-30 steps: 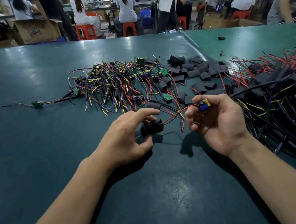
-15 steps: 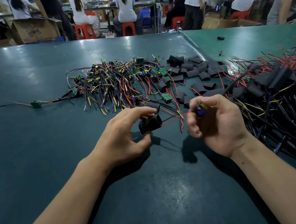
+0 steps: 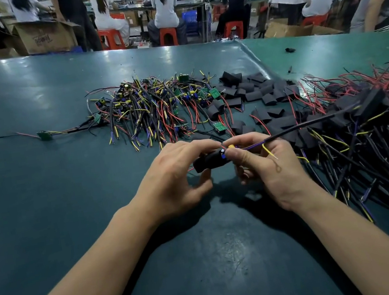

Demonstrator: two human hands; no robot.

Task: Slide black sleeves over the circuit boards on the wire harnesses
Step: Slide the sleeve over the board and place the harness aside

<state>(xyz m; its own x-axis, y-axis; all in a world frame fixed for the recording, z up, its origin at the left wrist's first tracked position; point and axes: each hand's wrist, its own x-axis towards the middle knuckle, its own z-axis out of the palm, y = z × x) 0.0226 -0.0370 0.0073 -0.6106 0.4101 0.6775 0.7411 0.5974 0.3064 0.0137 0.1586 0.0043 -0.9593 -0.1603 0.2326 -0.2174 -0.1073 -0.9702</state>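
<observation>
We see two bare hands meeting above the near middle of the green desk (image 3: 44,195). The left hand (image 3: 175,175) holds a black sleeve (image 3: 209,161), with its fingers on top and its thumb below, clamped on it. The sleeve lies on its side, long way left to right, and its open end points right. The right hand (image 3: 266,162) pinches a circuit board (image 3: 227,151) at that open end, fingers tight together on it. Only a small part of the board shows, with a yellow bit and a blue bit, so we cannot tell how far in it is. Its wires (image 3: 311,124) run off to the right and a little far, toward a big pile of finished harnesses (image 3: 363,134) on the right side of the desk. A thin yellow wire crosses the back of the right hand.

Farther away in the middle lies a heap of bare harnesses (image 3: 152,108) with green boards and red, yellow and blue wires. Just right of that heap is a pile of loose black sleeves (image 3: 255,87). Beyond the far edge of the desk, people sit on red stools (image 3: 168,36).
</observation>
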